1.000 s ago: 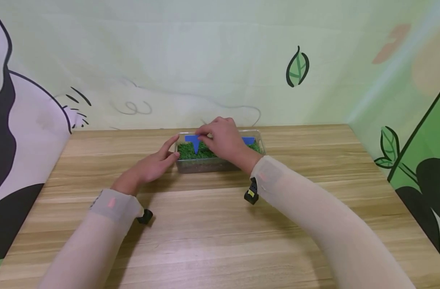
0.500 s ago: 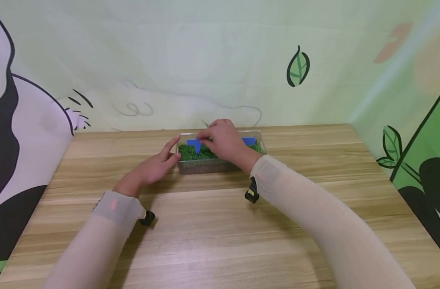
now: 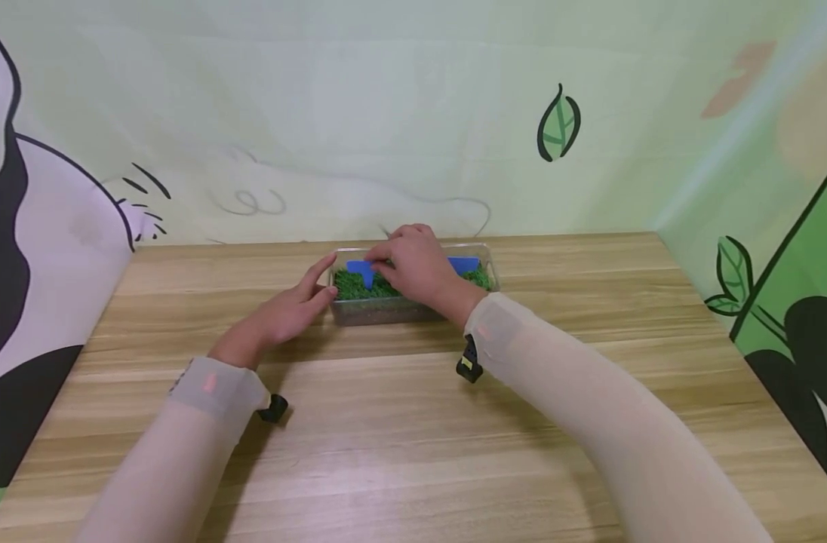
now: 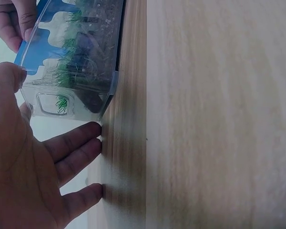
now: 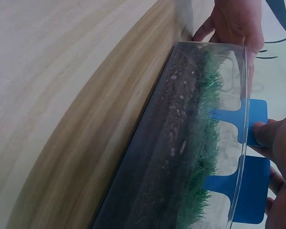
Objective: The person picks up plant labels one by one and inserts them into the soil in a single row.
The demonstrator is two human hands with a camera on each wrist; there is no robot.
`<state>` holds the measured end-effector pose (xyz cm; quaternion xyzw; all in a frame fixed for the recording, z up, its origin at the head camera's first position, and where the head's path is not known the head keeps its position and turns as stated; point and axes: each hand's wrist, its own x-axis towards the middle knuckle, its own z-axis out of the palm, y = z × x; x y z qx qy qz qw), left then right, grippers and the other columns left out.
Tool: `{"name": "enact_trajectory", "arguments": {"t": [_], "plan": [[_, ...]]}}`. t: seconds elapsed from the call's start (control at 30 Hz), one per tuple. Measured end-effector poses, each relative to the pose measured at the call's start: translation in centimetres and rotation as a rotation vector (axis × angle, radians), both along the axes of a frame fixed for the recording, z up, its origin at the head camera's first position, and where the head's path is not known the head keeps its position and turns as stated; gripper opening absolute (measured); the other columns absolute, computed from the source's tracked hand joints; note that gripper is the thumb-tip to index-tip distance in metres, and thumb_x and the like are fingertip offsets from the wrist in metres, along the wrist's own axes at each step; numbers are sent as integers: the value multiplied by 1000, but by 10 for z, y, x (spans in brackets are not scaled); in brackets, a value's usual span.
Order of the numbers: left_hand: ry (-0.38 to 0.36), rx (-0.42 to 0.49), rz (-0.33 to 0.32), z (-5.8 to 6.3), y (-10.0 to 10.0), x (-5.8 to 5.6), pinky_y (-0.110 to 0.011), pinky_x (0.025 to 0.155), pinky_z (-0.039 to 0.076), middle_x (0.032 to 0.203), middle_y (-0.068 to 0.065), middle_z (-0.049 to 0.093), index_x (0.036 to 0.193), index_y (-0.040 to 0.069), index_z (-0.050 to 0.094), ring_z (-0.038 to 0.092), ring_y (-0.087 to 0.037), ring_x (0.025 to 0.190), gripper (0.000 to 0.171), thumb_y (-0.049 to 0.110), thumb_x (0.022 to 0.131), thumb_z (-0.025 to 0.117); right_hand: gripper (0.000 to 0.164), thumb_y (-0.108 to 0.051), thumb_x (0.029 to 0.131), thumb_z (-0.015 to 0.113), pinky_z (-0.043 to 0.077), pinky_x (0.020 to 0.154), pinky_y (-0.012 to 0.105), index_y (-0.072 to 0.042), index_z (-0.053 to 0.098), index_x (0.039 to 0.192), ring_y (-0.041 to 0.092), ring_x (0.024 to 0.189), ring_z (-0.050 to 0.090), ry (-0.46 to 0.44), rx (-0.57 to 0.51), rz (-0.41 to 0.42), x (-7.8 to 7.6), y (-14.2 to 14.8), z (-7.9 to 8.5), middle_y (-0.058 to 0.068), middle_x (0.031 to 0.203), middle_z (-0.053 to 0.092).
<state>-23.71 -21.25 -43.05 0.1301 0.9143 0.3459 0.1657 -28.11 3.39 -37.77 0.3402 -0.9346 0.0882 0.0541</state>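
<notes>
A clear plastic box (image 3: pixel 393 313) with dark soil and green grass (image 3: pixel 348 285) stands at the back of the table. My right hand (image 3: pixel 420 264) pinches the head of a blue T-shaped plant label (image 5: pixel 260 112), whose stem goes down into the grass near the box's left end. A second blue plant label (image 5: pixel 250 191) stands upright in the grass further right, partly behind my right hand in the head view. My left hand (image 3: pixel 291 309) is at the box's left end, thumb and forefinger at the rim. Its other fingers (image 4: pixel 78 162) extend with their tips at the tabletop.
A wood-grain table (image 3: pixel 379 422) extends under the box and both arms. Right behind it hangs a pale green printed wall cloth (image 3: pixel 386 113). Small black cameras (image 3: pixel 469 366) are strapped at the wrists.
My right hand has moved slightly down, and the plant label it pinches sits lower in the grass, with less of its stem showing. My left hand has stayed at the box's end.
</notes>
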Motion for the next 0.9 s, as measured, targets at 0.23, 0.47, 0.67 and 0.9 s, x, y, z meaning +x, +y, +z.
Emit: {"name": "enact_trajectory", "arguments": {"t": [0.23, 0.47, 0.67, 0.9], "plan": [[-4, 1, 6, 2, -1, 1, -67, 110, 33, 151, -21, 47, 158, 49, -5, 51, -49, 131, 63, 57, 105, 30, 25, -31, 99, 64, 31, 113, 49, -29, 74, 122, 20, 117, 58, 10, -26, 19, 0, 2, 1, -11, 116, 74], [-14, -13, -6, 4, -1, 2, -68, 111, 31, 153, -22, 45, 157, 50, -8, 48, -50, 133, 63, 57, 106, 28, 26, -32, 99, 64, 30, 114, 50, -30, 72, 124, 21, 119, 58, 19, 3, 31, 0, 1, 0, -11, 115, 74], [-18, -27, 6, 1, -2, 0, -70, 111, 28, 155, -21, 43, 157, 50, -8, 45, -52, 135, 63, 59, 105, 27, 30, -34, 98, 65, 33, 112, 51, -27, 69, 128, 23, 120, 58, 30, -17, 32, 1, 1, 1, -7, 119, 72], [-14, -22, 9, 1, -4, 2, -69, 112, 27, 154, -21, 43, 156, 51, -9, 44, -51, 135, 63, 58, 105, 28, 34, -36, 98, 64, 36, 110, 52, -23, 67, 130, 25, 123, 57, 5, -84, 43, 9, 16, 2, -1, 127, 66]]}}
